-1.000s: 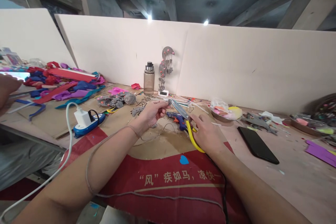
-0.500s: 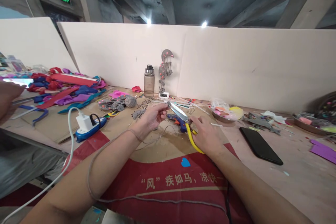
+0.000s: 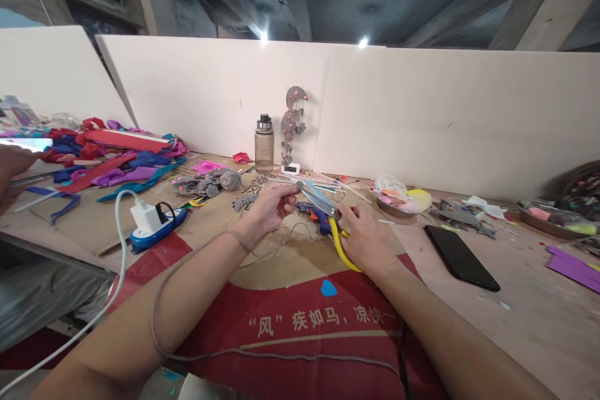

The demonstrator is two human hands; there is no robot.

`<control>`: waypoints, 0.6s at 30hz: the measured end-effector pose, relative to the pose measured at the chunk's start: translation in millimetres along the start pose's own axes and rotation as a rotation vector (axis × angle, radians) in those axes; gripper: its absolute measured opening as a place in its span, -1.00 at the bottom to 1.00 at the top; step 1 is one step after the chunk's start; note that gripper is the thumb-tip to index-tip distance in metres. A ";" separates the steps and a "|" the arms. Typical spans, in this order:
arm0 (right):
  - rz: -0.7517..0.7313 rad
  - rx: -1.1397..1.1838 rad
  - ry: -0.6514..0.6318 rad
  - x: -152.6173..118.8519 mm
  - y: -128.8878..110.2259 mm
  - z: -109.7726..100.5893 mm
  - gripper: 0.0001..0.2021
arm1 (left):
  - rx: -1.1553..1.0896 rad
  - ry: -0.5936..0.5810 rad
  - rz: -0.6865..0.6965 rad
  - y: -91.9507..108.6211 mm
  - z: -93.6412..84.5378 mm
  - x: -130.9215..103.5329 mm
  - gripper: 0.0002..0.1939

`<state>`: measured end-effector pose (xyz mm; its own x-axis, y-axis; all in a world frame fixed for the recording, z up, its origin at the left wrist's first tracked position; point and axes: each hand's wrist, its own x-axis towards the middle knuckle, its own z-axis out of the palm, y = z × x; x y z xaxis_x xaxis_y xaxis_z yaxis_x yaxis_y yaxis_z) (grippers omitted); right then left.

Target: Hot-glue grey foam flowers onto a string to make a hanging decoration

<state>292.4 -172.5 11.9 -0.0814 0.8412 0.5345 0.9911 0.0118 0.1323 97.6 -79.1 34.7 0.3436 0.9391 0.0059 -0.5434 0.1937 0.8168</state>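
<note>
My right hand [image 3: 368, 237] is closed on the yellow handles of the scissors [image 3: 319, 200], whose blades point up and left. Their tips reach a small grey piece [image 3: 300, 186] at the fingertips of my left hand [image 3: 272, 206], which is closed in a pinch. Grey yarn [image 3: 162, 300] runs over my left forearm and across the red part of the cardboard [image 3: 220, 306]. Beneath the blades lies a blue glue gun [image 3: 319, 217], partly hidden by the scissors and my right hand.
A blue power strip [image 3: 157, 231] with a white charger sits at left, a black phone [image 3: 462, 257] at right. Behind stand a bottle [image 3: 264, 147] and a grey hanging ornament [image 3: 293, 125]. Another person's hand [image 3: 14, 165] is at the far left, near colourful fabric [image 3: 117, 156].
The view has shifted slightly, moving the scene a little left and up. The scissor blades look somewhat more spread; both hands keep nearly the same pose.
</note>
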 end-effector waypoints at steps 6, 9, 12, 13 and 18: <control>0.003 -0.030 -0.026 0.1 -2.5 -1.3 -0.68 | 0.014 -0.012 -0.014 1.4 5.1 -3.4 -0.93; 0.020 -0.038 -0.037 -0.1 -2.8 -0.2 -0.69 | 0.041 -0.023 -0.032 1.9 5.9 -4.3 -0.92; 0.024 -0.042 -0.050 -0.1 -2.2 1.2 -0.66 | 0.048 -0.048 -0.028 1.6 5.3 -4.6 -0.89; 0.027 -0.045 -0.052 0.0 -2.0 1.5 -0.65 | 0.047 -0.053 -0.026 1.3 4.8 -4.6 -0.89; 0.032 -0.061 -0.038 0.7 -2.1 1.1 -0.67 | 0.025 -0.088 -0.017 0.0 1.5 -3.9 -0.85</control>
<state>290.3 -171.3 11.2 -0.0445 0.8606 0.5074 0.9849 -0.0473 0.1666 97.4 -83.2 35.6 0.4189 0.9071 0.0418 -0.5181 0.2010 0.8314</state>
